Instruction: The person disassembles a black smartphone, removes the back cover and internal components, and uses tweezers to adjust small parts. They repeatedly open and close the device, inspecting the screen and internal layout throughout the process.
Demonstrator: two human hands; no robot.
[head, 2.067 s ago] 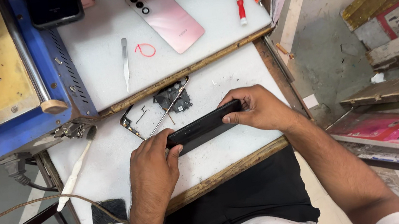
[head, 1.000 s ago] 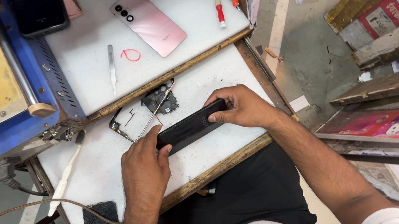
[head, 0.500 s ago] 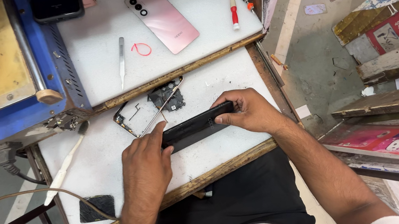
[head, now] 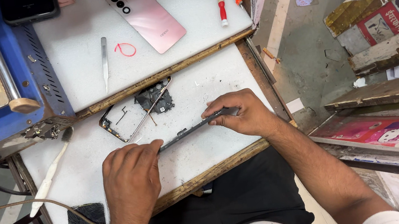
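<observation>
The left hand (head: 130,177) and the right hand (head: 239,113) both hold one dark phone (head: 192,128). The phone stands on its thin edge, low over the white desk (head: 205,82), so only its side shows. The left hand's fingers are curled over the phone's near end. The right hand's fingers pinch the far end.

Just behind the phone lies an open phone frame (head: 129,118) with a small dark part (head: 154,98) resting on it. A white brush (head: 48,175) lies to the left, and a cracked black piece (head: 84,216) sits near the desk's front corner.

Farther back, on a higher white board, lie a pink phone (head: 145,14), metal tweezers (head: 105,64), a red loop (head: 125,49) and a red and white screwdriver (head: 221,6). A blue machine (head: 4,112) stands at the far left.
</observation>
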